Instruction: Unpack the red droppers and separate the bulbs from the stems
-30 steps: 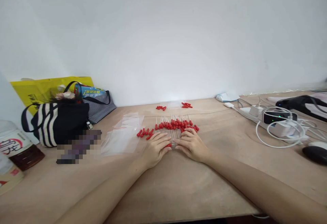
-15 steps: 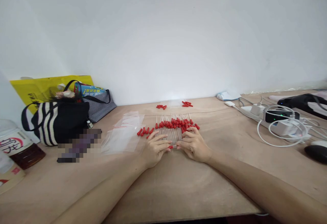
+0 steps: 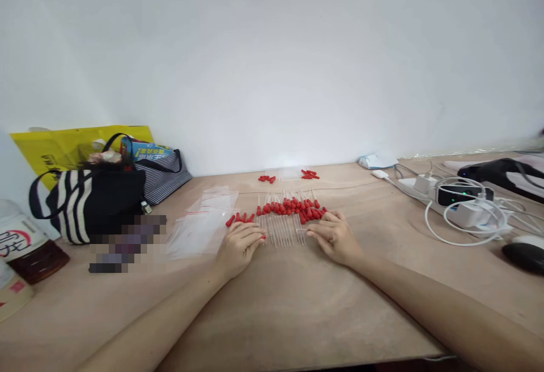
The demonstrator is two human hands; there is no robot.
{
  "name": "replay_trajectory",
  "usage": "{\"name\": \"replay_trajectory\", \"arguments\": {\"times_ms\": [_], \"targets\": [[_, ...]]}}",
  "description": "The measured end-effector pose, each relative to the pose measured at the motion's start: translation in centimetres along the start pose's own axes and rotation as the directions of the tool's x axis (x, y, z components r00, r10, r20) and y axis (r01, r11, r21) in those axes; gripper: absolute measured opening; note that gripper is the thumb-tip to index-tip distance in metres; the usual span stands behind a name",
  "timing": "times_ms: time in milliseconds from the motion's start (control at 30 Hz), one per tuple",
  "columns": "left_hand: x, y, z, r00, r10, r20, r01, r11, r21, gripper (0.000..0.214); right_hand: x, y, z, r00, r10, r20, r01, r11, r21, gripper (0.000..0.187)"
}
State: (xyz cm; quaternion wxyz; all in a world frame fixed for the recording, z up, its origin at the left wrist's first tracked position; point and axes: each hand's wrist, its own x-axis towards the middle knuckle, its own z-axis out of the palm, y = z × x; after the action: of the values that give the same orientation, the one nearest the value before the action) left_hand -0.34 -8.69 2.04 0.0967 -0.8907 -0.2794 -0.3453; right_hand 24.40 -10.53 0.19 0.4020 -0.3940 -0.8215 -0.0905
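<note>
My left hand (image 3: 240, 247) is closed, pinching a red rubber bulb (image 3: 263, 237) at its fingertips. To the right, my right hand (image 3: 338, 239) is closed on a thin glass tube (image 3: 301, 230), whose end points left. Between the hands lies a row of bare glass tubes (image 3: 281, 231), side by side on the table. Behind them is a heap of glass droppers with red bulbs (image 3: 289, 206), their tubes pointing away from me. A few loose red bulbs (image 3: 243, 217) lie just beyond my left hand.
Clear zip bags (image 3: 204, 222) lie to the left. Further back sit more red bulbs (image 3: 267, 179) and a bag (image 3: 289, 174) by the wall. Bags (image 3: 102, 202) and bottles (image 3: 32, 247) stand left; a power strip with cables (image 3: 463, 202) and a mouse (image 3: 525, 256) are on the right.
My hands have moved apart, the left one leftward with the red bulb and the right one slightly rightward with a glass tube. The row of tubes between them shows more fully.
</note>
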Motion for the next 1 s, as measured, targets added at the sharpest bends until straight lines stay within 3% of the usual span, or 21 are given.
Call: {"name": "replay_trajectory", "arguments": {"times_ms": [100, 167, 333, 433, 533, 700, 833, 1000], "targets": [[-0.1, -0.5, 0.0, 0.991, -0.116, -0.071, 0.113, 0.993, -0.035, 0.019, -0.2, 0.4, 0.2, 0.99, 0.141, -0.022, -0.14, 0.989, 0.044, 0.024], [0.1, -1.1, 0.1, 0.958, -0.249, -0.142, 0.247, 0.969, -0.03, 0.023, -0.1, 0.4, 0.6, 0.984, 0.179, -0.015, -0.177, 0.982, 0.068, 0.026], [0.2, -4.5, -0.9, 0.789, -0.571, -0.228, 0.588, 0.809, 0.009, 0.028, 0.8, 0.8, 1.5, 0.974, 0.228, 0.001, -0.228, 0.973, 0.036, 0.028], [-0.3, -6.7, -1.9, 0.69, -0.692, -0.212, 0.709, 0.706, 0.003, 0.03, 1.7, 1.0, 1.9, 0.977, 0.214, -0.008, -0.214, 0.977, -0.009, 0.023], [-0.9, -7.7, -2.3, 0.626, -0.764, -0.154, 0.767, 0.639, -0.051, 0.033, 2.5, 0.8, 2.4, 0.99, 0.142, -0.009, -0.143, 0.984, -0.106, 0.021], [-1.0, -7.6, -1.7, 0.623, -0.778, -0.077, 0.77, 0.628, -0.116, 0.034, 2.7, 0.1, 3.3, 0.996, 0.085, 0.007, -0.081, 0.965, -0.249, 0.021], [-0.6, -7.0, -1.6, 0.593, -0.805, -0.009, 0.795, 0.588, -0.153, 0.031, 2.5, -0.3, 3.2, 0.993, 0.092, 0.072, -0.072, 0.966, -0.25, 0.019], [-0.5, -6.7, -1.9, 0.57, -0.822, -0.009, 0.81, 0.563, -0.166, 0.024, 2.5, -0.8, 2.7, 0.988, 0.091, 0.126, -0.057, 0.965, -0.255, 0.034]]}}
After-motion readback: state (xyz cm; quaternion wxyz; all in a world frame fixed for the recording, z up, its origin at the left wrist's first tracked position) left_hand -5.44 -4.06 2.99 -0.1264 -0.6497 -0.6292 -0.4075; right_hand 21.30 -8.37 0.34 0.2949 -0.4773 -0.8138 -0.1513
